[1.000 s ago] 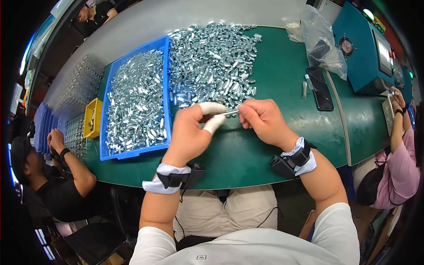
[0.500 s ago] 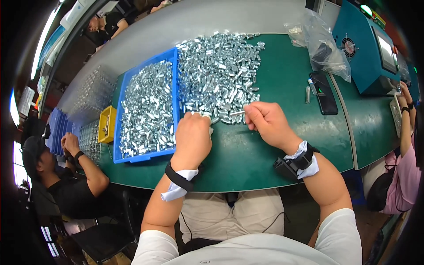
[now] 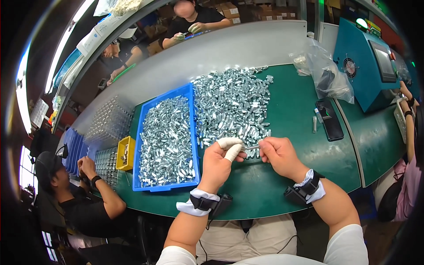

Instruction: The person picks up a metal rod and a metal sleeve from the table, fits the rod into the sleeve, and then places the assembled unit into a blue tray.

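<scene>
- Two hands meet over the near edge of the green table [image 3: 282, 194]: the left hand [image 3: 218, 165] and the right hand [image 3: 280, 155] pinch a small silver metal piece [image 3: 252, 147] between their fingertips, each closed on one end of it.
- Half a second ago the left hand lay lower and flatter, its fingers down at the near fringe of the loose pile of silver parts [image 3: 232, 104]; now it is raised, with the white-wrapped thumb [image 3: 230, 147] pressed towards the piece. I read this as a part picked from the pile and now being worked or checked between both hands.
- One second ago the hands stood much as they do now, so the work looks like a repeating cycle, one part at a time.
- Left of the pile sits a blue tray [image 3: 193, 132], filled with like silver parts; it is just beside the left hand, and likely where handled pieces go.
- Further left stand a small yellow bin [image 3: 125, 152] and clear gridded trays [image 3: 106, 123].
- To the right lie a black phone [image 3: 329, 119] and a clear plastic bag [image 3: 329, 75], with a blue machine [image 3: 366, 73] at the far right.
- Both wrists carry black bands over white cloth.
- Other people work at the left and far sides; their hands are well apart from these.
</scene>
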The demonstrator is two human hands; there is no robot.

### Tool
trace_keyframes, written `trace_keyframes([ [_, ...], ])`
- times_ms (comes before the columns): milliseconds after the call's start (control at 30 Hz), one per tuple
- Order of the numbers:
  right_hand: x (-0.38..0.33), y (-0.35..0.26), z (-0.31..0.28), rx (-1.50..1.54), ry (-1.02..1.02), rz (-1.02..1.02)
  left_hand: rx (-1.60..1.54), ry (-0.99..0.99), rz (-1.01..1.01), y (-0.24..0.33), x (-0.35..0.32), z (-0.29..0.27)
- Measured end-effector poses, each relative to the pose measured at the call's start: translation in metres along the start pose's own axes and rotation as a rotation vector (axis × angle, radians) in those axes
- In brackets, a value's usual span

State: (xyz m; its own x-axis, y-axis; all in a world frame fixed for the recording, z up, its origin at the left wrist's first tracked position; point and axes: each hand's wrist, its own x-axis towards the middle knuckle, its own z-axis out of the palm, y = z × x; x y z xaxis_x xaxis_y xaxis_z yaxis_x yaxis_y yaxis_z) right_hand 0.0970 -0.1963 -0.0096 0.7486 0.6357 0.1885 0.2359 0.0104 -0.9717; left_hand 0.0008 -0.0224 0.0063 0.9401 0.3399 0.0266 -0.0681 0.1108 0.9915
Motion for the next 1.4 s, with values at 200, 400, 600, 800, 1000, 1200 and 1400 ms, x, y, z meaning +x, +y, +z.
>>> trace_keyframes([
  [200, 0.005, 0.002, 0.003, -0.044, 0.008, 0.009, -0.044, 0.001, -0.021, -0.011, -0.001, 0.0],
  [400, 0.007, 0.005, 0.003, -0.036, -0.046, 0.022, -0.12, 0.016, -0.081, -0.016, 0.005, -0.007],
  [600, 0.002, 0.005, 0.003, -0.004, -0.063, 0.008, -0.012, 0.043, -0.014, -0.016, 0.001, -0.004],
  [800, 0.001, 0.006, 0.002, -0.019, -0.055, -0.035, -0.118, 0.082, 0.058, -0.021, -0.002, 0.002],
  [1000, 0.002, 0.007, 0.001, -0.034, -0.052, -0.047, 0.073, 0.052, 0.165, -0.02, -0.003, 0.003],
  [1200, 0.002, 0.009, 0.004, -0.038, -0.115, -0.017, 0.039, -0.018, -0.024, -0.015, -0.004, 0.006],
  [1400, 0.002, 0.007, 0.005, 0.087, -0.084, -0.008, 0.11, 0.127, 0.129, -0.002, -0.007, -0.015],
])
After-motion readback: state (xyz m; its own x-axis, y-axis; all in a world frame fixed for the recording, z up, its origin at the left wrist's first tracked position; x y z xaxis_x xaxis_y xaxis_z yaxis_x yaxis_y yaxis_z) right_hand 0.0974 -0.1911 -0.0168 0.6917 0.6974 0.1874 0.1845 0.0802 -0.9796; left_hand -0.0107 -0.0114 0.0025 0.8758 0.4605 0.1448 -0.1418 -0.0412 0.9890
